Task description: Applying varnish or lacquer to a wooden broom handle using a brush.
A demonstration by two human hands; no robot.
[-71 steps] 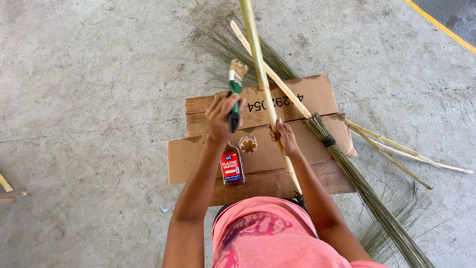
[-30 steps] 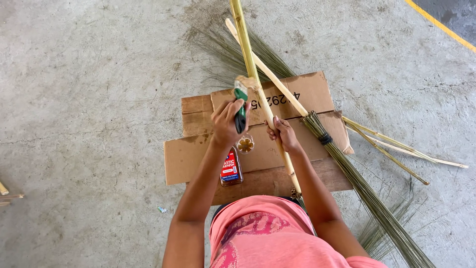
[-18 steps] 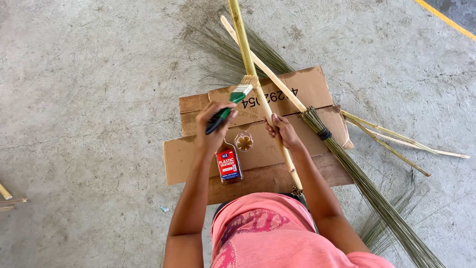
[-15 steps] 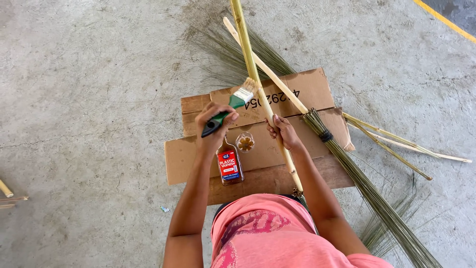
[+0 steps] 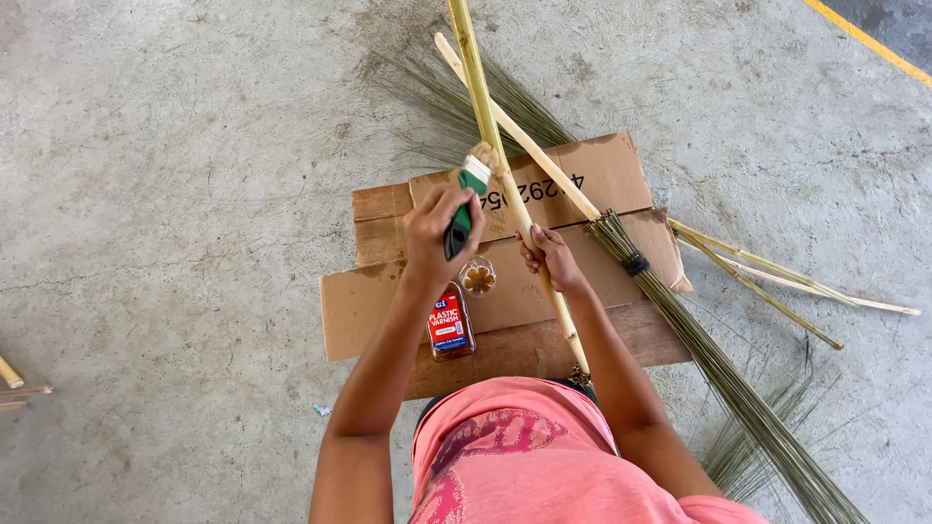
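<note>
Two hands work over flattened brown cardboard [image 5: 582, 175]. Left hand [image 5: 442, 221] is clamped on a green-handled paintbrush [image 5: 464, 199], bristles touching the long pale bamboo stick [image 5: 495, 146] at one o'clock. Right hand [image 5: 551, 260] grips that stick. At six o'clock lies a red-labelled bottle [image 5: 450, 325].

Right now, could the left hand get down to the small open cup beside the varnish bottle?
Probably yes. The left hand holds a green-handled brush at the bamboo pole, and the cup sits uncovered on the cardboard just below it, nothing between.
</note>
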